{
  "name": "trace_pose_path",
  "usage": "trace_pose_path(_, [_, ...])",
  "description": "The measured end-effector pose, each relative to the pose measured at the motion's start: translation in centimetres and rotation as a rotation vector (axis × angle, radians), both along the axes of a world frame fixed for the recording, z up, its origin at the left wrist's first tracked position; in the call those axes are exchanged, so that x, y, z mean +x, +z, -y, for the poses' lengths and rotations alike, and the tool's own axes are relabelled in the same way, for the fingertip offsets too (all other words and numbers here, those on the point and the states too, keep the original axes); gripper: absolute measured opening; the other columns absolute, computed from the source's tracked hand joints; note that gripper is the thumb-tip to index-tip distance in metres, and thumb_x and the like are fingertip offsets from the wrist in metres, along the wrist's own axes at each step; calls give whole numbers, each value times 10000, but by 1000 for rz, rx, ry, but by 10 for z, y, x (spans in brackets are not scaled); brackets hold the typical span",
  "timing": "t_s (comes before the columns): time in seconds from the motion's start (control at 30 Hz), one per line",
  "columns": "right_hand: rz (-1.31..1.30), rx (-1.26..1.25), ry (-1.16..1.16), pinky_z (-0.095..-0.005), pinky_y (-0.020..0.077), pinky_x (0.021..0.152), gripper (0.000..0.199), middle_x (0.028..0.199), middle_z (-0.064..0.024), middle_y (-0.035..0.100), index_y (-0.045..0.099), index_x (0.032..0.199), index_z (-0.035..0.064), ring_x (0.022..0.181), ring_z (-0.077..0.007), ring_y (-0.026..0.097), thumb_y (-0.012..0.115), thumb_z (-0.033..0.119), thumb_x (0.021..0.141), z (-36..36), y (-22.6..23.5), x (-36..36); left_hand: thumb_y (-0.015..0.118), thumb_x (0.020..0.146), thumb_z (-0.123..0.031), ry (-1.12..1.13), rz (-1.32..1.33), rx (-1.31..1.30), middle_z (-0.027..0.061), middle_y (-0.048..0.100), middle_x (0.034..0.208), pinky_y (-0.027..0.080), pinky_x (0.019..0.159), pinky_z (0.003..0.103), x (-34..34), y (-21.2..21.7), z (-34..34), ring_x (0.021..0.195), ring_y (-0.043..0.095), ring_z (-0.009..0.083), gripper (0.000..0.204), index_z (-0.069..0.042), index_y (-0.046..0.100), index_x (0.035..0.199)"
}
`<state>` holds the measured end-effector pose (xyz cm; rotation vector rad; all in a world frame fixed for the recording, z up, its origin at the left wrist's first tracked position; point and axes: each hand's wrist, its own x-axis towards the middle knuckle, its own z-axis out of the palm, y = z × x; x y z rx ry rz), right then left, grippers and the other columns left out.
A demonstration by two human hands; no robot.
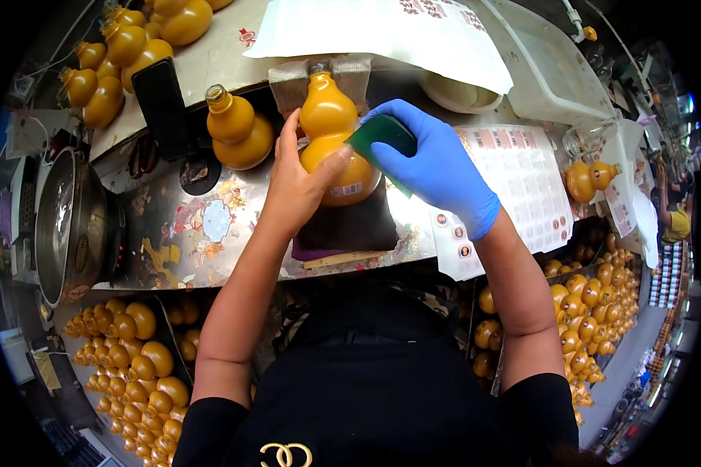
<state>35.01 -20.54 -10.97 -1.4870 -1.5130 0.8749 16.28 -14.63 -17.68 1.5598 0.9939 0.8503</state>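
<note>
My left hand grips an orange gourd-shaped bottle lying on a dark cloth pad on the metal table. My right hand, in a blue glove, presses a green scraper card against the bottle's lower bulb, beside a small label. A second gourd bottle with a bare neck stands just left of my left hand.
Sticker sheets lie to the right, and a large white sheet lies at the back. A black phone and more orange bottles sit back left. A steel pot stands left. Crates of bottles flank my body.
</note>
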Motion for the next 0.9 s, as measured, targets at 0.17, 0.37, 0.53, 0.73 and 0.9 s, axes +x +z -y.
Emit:
trace_pose_path(0.17, [-87, 79, 42, -329, 522, 791, 298, 967, -148, 680, 604, 1079, 32, 851, -224, 670, 624, 158, 810, -6, -9, 4, 583, 938, -338, -46, 186, -197, 147, 445, 1338, 372, 1030, 331, 0, 1, -8, 1233, 446, 212, 647, -12, 313, 1428])
trace_pose_path(0.37, [-24, -143, 252, -255, 499, 814, 269, 956, -49, 664, 640, 1064, 14, 894, -99, 615, 642, 141, 827, -26, 4, 0, 477, 1004, -310, -31, 364, -353, 94, 482, 1310, 391, 999, 288, 1, 7, -5, 1186, 483, 158, 523, -19, 332, 1414])
trace_pose_path(0.53, [258, 83, 21, -278, 501, 736, 279, 877, -68, 654, 664, 1079, 104, 766, -161, 619, 674, 122, 801, -29, 3, -5, 480, 999, -335, -71, 363, -387, 95, 518, 1266, 399, 995, 287, 0, 5, -8, 1162, 509, 159, 539, -20, 336, 1413])
trace_pose_path(0.73, [661, 695, 76, -318, 387, 570, 410, 711, 30, 523, 702, 1045, 207, 637, -175, 513, 748, 81, 657, 34, -36, -38, 475, 1000, -344, -116, 382, -456, 104, 544, 1239, 422, 983, 295, -1, 2, -10, 1140, 538, 159, 520, -29, 364, 1398])
trace_pose_path(0.9, [703, 644, 160, -326, 384, 552, 321, 767, 35, 512, 707, 998, 207, 654, -165, 507, 702, 132, 687, 53, -51, -49, 471, 1001, -341, -89, 359, -443, 107, 554, 1230, 435, 974, 300, -1, 8, -8, 1128, 555, 164, 510, -30, 368, 1392])
